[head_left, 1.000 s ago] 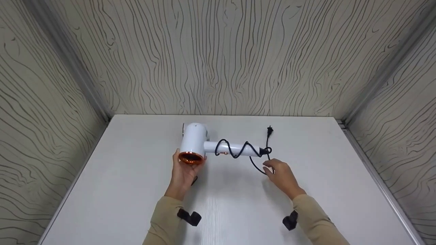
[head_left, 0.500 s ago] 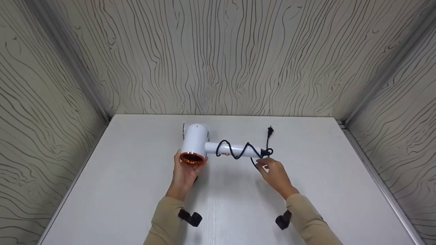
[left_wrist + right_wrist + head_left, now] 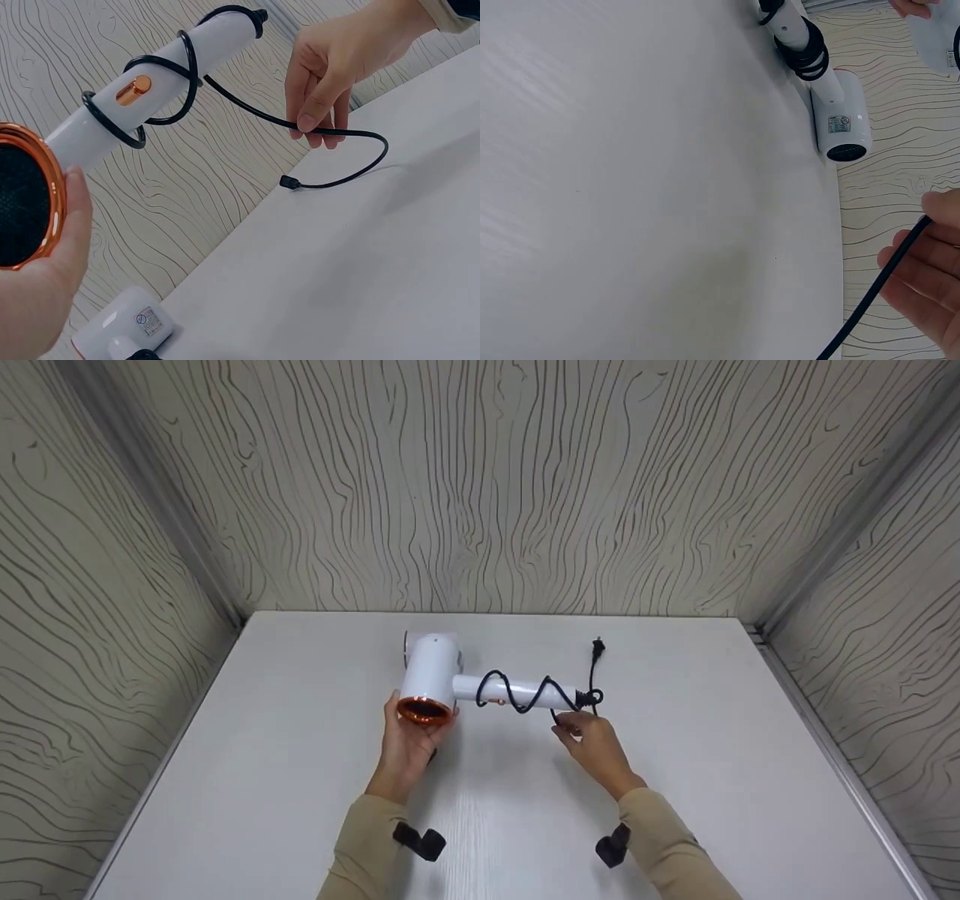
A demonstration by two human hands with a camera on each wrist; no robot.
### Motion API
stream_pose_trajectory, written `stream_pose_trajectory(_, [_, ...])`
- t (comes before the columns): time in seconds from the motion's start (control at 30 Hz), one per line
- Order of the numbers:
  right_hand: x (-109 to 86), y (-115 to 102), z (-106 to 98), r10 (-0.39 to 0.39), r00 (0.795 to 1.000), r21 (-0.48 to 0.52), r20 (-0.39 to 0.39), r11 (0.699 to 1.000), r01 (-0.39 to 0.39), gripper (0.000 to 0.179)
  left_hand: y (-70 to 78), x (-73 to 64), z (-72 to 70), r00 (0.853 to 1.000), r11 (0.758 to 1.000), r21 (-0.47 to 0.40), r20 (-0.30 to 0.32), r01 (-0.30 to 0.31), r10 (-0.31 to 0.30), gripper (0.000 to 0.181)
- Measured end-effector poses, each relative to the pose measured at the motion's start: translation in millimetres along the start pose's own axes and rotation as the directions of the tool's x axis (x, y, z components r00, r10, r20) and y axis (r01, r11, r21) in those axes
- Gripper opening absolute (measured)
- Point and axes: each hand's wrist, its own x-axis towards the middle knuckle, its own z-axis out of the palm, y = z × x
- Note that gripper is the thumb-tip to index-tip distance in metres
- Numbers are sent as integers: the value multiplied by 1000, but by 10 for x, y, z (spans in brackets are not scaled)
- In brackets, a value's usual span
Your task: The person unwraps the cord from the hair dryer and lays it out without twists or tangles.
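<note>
My left hand holds a white hair dryer up by its barrel, close to the orange ring. The dryer's handle points right, with black cord spiralled round it. In the left wrist view, my right hand pinches the cord's free length between thumb and fingers, just off the handle's end. The plug dangles beyond that hand. From the right wrist, the cord runs across my fingers.
A second white hair dryer, its cord wound round the handle, lies on the white table near the back edge. Wood-patterned panels enclose the table at the back and both sides.
My right hand has slid left along the cord, coming in below the handle's end. The left hand and the hair dryer have barely shifted.
</note>
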Motion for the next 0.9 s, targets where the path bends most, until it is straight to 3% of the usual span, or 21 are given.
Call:
stream_pose_trajectory(0.37, [14,15,-15,-18,1000,-54,-15,998,17,11,-9,23,-19,1000,1000,13,-13,2,-2,66])
stream_pose_trajectory(0.63, [38,33,-97,27,998,-41,-56,999,-29,6,-17,30,-53,1000,1000,17,-4,7,-7,67])
stream_pose_trajectory(0.9, [78,73,-216,-55,991,-52,-122,997,49,8,-23,42,-74,1000,1000,18,-30,3,-3,66])
